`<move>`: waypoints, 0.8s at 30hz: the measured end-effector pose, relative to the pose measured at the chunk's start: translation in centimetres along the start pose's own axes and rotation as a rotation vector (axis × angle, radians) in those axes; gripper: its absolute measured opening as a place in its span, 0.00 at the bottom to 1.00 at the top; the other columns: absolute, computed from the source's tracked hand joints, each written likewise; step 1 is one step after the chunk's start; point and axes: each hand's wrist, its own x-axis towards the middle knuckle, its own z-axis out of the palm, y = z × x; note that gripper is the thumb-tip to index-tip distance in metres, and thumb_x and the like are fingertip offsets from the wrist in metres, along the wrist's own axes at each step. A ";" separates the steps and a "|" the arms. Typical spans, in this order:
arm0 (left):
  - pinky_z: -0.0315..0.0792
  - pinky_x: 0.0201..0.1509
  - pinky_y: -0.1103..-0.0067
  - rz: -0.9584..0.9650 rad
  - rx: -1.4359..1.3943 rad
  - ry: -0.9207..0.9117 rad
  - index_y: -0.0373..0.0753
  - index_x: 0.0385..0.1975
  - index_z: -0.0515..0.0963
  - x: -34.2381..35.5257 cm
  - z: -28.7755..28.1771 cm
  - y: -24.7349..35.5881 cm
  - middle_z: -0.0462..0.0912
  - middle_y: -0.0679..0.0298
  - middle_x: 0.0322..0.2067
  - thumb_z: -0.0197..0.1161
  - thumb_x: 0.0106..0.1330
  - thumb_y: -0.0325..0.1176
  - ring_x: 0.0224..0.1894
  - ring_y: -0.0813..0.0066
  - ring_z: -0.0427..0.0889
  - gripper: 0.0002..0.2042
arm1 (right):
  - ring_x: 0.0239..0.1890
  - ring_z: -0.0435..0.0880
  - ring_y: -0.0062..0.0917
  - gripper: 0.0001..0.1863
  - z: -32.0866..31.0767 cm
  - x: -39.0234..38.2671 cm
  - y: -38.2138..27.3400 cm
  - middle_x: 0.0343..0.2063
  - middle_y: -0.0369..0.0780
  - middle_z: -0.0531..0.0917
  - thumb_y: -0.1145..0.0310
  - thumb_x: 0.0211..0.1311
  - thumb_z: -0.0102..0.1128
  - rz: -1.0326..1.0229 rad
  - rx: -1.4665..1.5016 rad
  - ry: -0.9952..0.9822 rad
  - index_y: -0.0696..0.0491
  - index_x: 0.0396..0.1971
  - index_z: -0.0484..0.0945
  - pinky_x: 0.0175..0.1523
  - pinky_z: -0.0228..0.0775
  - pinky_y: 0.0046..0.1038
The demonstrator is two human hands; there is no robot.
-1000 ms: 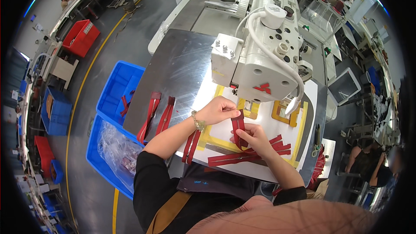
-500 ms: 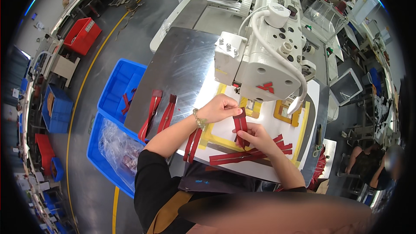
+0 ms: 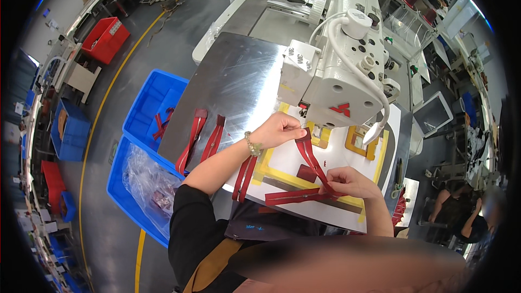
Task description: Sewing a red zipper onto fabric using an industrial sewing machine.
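My left hand pinches the upper end of a red zipper just below the sewing machine head. The zipper slants down to my right hand, whose fingers close on the red tape at its lower end. Another red zipper lies flat with its right end under that hand; whether the fingers hold it too is hidden. Between the hands, a small dark red patch rests on the white board. More red zippers hang over the table's left edge beside my left forearm.
Yellow frame pieces sit on the board under the machine. Left of the metal table stand two blue bins, one holding clear plastic bags. A tablet-like screen is at the right. Another person sits farther right.
My right hand has moved right and down, drawing the zipper out into a longer slant. The small dark red patch has come into sight, and the loose zipper ends at right are now covered.
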 end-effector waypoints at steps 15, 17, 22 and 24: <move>0.50 0.22 0.84 -0.004 -0.063 -0.019 0.35 0.13 0.66 -0.2 -0.5 0.5 0.58 0.78 0.14 0.60 0.65 0.33 0.20 0.90 0.53 0.19 | 0.17 0.72 0.13 0.24 7.2 -0.6 -0.1 0.22 0.37 0.77 0.74 0.62 0.58 0.119 0.703 -0.115 0.53 0.55 0.59 0.21 0.60 0.13; 0.50 0.22 0.84 -0.009 -0.033 -0.044 0.35 0.13 0.66 -0.6 -0.7 0.0 0.58 0.78 0.14 0.61 0.65 0.33 0.20 0.90 0.53 0.18 | 0.15 0.66 0.09 0.23 9.1 0.3 -0.2 0.19 0.33 0.74 0.74 0.62 0.58 0.150 0.659 -0.142 0.56 0.56 0.64 0.21 0.56 0.11; 0.49 0.21 0.83 0.012 -0.073 -0.109 0.37 0.14 0.68 -0.5 -0.3 0.5 0.56 0.79 0.13 0.61 0.65 0.38 0.19 0.89 0.52 0.19 | 0.17 0.69 0.09 0.10 11.0 1.5 2.6 0.19 0.32 0.76 0.71 0.62 0.59 0.178 0.514 -0.239 0.58 0.42 0.78 0.22 0.57 0.13; 0.49 0.21 0.84 0.013 -0.060 -0.111 0.37 0.14 0.68 -0.6 -0.3 0.8 0.56 0.79 0.13 0.61 0.65 0.38 0.18 0.89 0.51 0.19 | 0.19 0.72 0.11 0.11 11.5 1.8 2.8 0.19 0.33 0.77 0.69 0.64 0.58 0.060 0.174 -0.040 0.59 0.43 0.78 0.24 0.62 0.17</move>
